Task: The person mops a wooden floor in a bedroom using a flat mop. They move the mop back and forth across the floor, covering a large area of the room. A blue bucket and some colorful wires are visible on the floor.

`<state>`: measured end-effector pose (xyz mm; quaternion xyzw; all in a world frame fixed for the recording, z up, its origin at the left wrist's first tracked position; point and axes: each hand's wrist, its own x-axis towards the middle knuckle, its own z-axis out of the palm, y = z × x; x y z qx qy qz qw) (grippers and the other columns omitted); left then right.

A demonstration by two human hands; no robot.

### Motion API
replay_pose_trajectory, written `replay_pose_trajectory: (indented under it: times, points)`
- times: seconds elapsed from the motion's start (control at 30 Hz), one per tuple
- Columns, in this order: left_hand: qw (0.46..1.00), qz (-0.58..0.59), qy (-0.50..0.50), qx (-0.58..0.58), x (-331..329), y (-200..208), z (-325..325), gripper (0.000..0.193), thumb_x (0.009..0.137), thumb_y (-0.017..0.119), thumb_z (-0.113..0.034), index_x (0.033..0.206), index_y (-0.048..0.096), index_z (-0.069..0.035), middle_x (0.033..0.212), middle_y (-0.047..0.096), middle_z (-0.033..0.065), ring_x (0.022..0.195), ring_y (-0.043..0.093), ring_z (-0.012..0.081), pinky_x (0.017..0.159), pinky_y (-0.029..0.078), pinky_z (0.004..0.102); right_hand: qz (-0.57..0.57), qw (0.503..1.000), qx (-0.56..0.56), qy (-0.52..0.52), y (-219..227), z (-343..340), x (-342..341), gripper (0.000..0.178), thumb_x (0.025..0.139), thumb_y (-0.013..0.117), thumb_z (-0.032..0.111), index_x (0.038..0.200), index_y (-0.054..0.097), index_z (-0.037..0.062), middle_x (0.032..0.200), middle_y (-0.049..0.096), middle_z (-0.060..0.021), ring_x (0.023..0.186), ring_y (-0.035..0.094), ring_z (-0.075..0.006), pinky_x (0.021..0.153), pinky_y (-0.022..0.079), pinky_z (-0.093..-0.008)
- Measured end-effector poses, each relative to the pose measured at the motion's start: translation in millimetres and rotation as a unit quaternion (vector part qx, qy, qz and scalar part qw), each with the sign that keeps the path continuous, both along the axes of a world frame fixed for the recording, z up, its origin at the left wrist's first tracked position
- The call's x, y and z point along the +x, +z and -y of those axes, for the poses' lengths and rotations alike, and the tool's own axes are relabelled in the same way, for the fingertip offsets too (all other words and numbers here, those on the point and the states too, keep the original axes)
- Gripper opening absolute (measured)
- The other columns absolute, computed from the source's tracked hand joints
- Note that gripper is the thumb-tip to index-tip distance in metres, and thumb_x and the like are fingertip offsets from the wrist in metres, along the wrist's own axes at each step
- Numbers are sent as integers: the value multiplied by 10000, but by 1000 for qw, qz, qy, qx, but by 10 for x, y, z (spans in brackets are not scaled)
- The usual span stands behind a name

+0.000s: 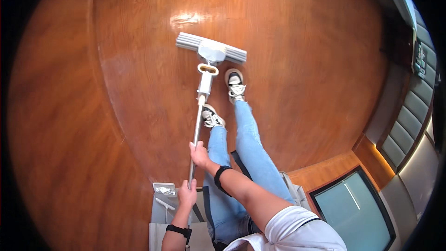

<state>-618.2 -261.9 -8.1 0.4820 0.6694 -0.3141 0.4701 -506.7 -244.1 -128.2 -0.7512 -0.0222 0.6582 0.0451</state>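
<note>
White shirt cloth (297, 225) comes closest to the camera, behind and to the right of both hands, its sleeve ending above the right elbow. From it the right arm stretches forward to the right hand (200, 155), which is clenched around the metal pole of a mop (206, 81). Behind and slightly left of that hand, the left hand (186, 196) grips the same pole lower down. Each wrist wears a black band, one just behind the right hand (222, 176) and the other behind the left (180, 232).

Out in front of the right hand, the pole runs to a pale loop handle (207, 69) and then the mop head (212, 50), a white housing with a ridged grey roller set crosswise. Whether the roller touches the brown wood-look floor (302, 65) is hard to tell.

Right of the pole, ahead of the right hand, are two black-and-white laced shoes: the left shoe (213, 117) near the pole, the right shoe (235, 84) farther forward, just behind the roller. Light blue jeans (253, 135) lead back from them. Just left of the left hand sits a small white tray-like object (164, 189). Well to the right of both hands is a dark-framed screen (355, 211).
</note>
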Motion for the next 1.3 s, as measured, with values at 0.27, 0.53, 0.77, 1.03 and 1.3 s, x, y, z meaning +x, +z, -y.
replay_pose_trajectory:
  times: [0.27,0.53,0.77,1.03,1.3]
  points:
    - [987,102,84,92,1344,-510,-513,411,839,486,-359,647,450,3,526,476,195,497,499,332,489,365,413,104,989,106,6,-314,-734,1387,427,845,409,386,957,366,-23,836,545,-323,811,539,-450,716,418,-495]
    - [975,143,105,132,2809,-1244,-1576,434,850,445,-384,705,494,23,653,530,250,643,543,400,566,405,427,23,950,179,-254,-524,-1848,2751,389,805,508,268,1108,380,63,849,576,-205,722,598,-302,615,477,-365]
    - [969,154,79,174,3154,-1433,-1858,495,870,400,-411,670,482,34,600,512,212,602,545,320,572,400,405,123,978,166,-35,-641,-2120,3135,458,821,474,354,1072,416,-25,955,561,-212,879,556,-308,772,429,-379]
    - [988,99,98,67,2304,-710,-1050,420,846,457,-362,663,478,16,611,527,243,629,554,392,557,411,429,-114,938,118,-304,-308,-1316,2419,301,900,342,362,919,312,63,602,470,-96,451,511,-195,403,477,-340]
    - [983,123,66,120,2850,-608,-1527,385,832,500,-326,665,492,21,547,532,206,555,564,369,525,416,428,46,953,86,-285,-661,-1515,2453,298,875,402,304,927,349,15,687,505,-128,502,536,-201,387,433,-305]
